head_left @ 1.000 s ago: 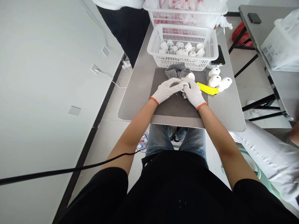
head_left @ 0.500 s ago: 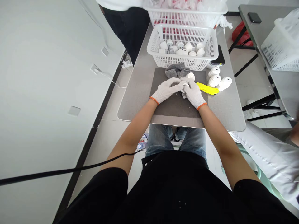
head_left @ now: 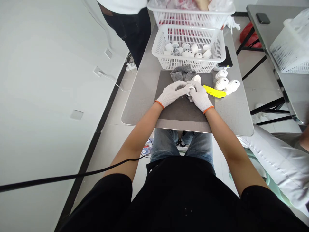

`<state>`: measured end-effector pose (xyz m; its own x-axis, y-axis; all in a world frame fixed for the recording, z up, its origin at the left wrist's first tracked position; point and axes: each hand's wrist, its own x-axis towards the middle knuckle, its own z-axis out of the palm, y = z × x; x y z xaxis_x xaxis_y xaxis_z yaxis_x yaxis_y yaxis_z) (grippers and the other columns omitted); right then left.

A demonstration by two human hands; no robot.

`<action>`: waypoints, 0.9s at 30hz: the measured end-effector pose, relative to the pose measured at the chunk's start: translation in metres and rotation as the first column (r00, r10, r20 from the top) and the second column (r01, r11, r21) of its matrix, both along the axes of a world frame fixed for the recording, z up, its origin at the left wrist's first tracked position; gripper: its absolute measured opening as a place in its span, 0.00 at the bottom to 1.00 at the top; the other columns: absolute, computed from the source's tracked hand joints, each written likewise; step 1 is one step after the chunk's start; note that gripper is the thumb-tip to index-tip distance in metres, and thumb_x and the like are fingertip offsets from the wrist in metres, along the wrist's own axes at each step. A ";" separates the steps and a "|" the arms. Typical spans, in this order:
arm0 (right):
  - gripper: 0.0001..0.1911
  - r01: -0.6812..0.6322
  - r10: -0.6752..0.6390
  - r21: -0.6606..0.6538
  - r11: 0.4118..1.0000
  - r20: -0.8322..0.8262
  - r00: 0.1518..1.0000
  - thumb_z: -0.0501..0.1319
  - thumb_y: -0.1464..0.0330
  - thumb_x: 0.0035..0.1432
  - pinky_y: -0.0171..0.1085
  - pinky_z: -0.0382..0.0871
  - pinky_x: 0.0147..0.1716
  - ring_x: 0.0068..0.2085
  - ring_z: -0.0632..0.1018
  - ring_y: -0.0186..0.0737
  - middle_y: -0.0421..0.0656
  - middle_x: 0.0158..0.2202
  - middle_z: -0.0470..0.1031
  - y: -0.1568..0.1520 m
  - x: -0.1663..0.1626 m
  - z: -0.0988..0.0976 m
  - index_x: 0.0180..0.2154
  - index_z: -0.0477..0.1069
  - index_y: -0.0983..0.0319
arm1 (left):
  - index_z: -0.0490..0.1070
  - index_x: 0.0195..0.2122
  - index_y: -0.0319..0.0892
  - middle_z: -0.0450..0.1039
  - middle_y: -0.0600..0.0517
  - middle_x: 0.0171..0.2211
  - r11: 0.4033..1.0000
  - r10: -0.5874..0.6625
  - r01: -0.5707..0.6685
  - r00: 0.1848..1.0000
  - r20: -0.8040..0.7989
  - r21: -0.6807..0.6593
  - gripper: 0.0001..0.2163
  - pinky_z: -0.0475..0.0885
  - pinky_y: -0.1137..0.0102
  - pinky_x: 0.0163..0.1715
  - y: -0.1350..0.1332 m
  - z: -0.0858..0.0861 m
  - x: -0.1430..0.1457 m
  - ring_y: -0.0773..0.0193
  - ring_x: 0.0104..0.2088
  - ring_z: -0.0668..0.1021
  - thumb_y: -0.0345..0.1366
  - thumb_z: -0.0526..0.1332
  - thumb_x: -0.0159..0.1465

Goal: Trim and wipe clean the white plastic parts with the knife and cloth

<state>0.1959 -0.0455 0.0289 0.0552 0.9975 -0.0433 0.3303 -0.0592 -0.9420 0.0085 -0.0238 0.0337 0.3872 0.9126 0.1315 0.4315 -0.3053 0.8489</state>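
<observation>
Head view looks down on a grey table [head_left: 145,106] with a darker mat [head_left: 178,111] at its near edge. Going from the left: the left hand [head_left: 172,92], in a white knit glove, reaches in over the mat and closes its fingers on a small white spool [head_left: 191,88]. The right hand [head_left: 200,96], gloved alike, grips the same spool from the other side, so both hands are clamped on it just above the middle of the mat. A grey cloth [head_left: 181,74] lies bunched at the mat's far edge with another white spool [head_left: 196,79] beside it. Right of the hands lies a yellow toothed tool [head_left: 214,91], untouched, and past it a cluster of finished-looking spools [head_left: 225,82] near the table's right edge. At the far edge a white basket [head_left: 190,66] holds many more such pieces, so I judge the work to be somewhere midway: a few set aside, one in hand, plenty waiting. Another person's dark trousers [head_left: 132,29] show at the far left corner.
</observation>
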 end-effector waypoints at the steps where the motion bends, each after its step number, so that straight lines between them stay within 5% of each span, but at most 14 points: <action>1: 0.22 -0.001 0.001 0.002 1.000 0.006 1.000 0.59 0.69 0.72 0.31 0.73 0.26 0.27 0.77 0.34 0.36 0.29 0.76 0.000 0.000 -0.001 0.64 0.79 0.60 | 0.84 0.55 0.50 0.87 0.52 0.60 1.000 0.000 0.000 1.000 0.002 0.000 0.21 0.78 0.60 0.68 0.000 0.000 0.000 0.53 0.62 0.84 0.58 0.64 0.72; 27: 0.23 -0.011 0.008 0.062 0.998 0.058 0.998 0.61 0.60 0.71 0.36 0.76 0.30 0.28 0.76 0.35 0.39 0.36 0.80 0.003 0.004 -0.012 0.63 0.79 0.58 | 0.83 0.54 0.50 0.87 0.51 0.59 1.000 -0.006 0.006 1.000 0.004 0.004 0.20 0.78 0.60 0.68 -0.002 0.003 0.000 0.53 0.61 0.84 0.57 0.63 0.72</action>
